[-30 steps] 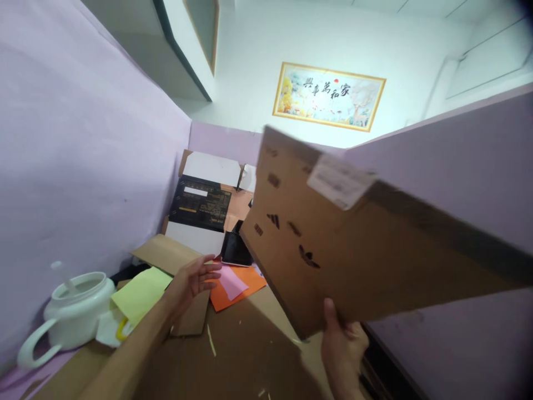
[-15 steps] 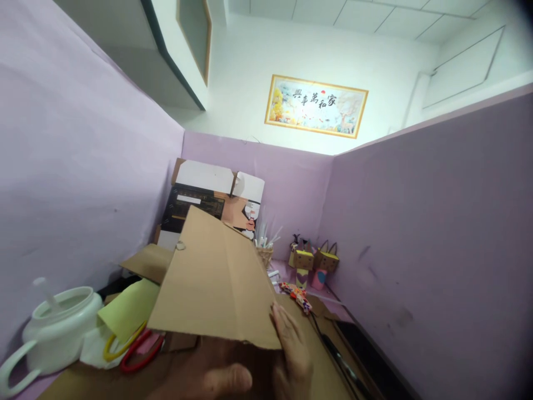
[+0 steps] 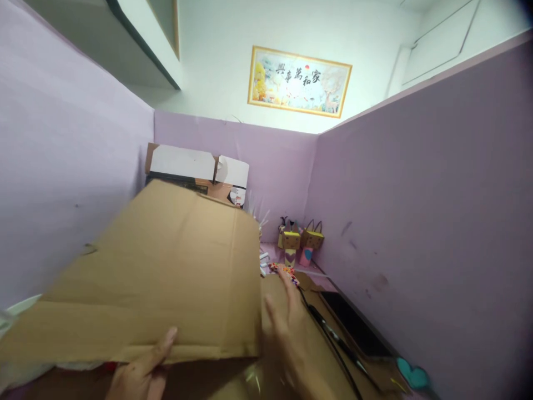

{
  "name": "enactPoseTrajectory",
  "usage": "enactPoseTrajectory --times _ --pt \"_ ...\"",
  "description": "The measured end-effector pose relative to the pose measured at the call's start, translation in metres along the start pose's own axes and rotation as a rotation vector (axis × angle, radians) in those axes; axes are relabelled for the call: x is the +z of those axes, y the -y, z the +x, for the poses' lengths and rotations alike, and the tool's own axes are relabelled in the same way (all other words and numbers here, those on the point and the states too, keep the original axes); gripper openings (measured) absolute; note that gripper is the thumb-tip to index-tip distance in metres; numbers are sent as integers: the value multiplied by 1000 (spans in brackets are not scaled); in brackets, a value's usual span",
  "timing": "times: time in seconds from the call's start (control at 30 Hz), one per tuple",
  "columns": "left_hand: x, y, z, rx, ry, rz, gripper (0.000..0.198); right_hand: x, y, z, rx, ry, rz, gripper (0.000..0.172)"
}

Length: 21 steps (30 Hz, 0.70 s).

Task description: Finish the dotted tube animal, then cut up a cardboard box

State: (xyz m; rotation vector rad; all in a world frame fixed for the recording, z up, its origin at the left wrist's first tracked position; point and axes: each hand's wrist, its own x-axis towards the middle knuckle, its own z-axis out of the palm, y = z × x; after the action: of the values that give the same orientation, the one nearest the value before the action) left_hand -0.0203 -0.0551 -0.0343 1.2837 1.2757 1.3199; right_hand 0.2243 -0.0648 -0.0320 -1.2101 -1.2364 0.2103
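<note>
A large brown cardboard sheet with fold lines stands tilted in front of me. My left hand grips its lower edge, thumb on the near face and fingers behind or beneath. Beside the sheet's right edge is my right hand, slightly blurred, with its fingers apart and nothing seen in it. Flat brown cardboard lies under that hand. Past its fingertips is a colourful patterned thing, from which a dark cord runs toward me.
Purple panels enclose the space on three sides. Small cardboard animal figures stand in the far corner. A flattened printed box leans at the back. A dark flat panel, a long thin dark tool and a teal heart shape lie right.
The cardboard sheet has swung left and broadened in view, covering the scissors and most of the white pot. My left hand now grips its lower edge; my right hand has come off it.
</note>
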Motion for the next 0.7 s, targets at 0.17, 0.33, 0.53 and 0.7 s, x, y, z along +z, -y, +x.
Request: enactPoseTrajectory --times 0.17,0.33,0.53,0.7 --pt "4 -21 5 -235 -41 -591 64 -13 -9 22 604 300 652 58" --pt "18 -22 7 -289 195 -746 49 -23 -4 14 716 203 746 49" --pt "8 -2 -2 -309 297 -397 42 -24 -14 20 769 157 554 52" --pt "-32 1 4 -74 197 234 22 -11 -16 14 779 178 543 56"
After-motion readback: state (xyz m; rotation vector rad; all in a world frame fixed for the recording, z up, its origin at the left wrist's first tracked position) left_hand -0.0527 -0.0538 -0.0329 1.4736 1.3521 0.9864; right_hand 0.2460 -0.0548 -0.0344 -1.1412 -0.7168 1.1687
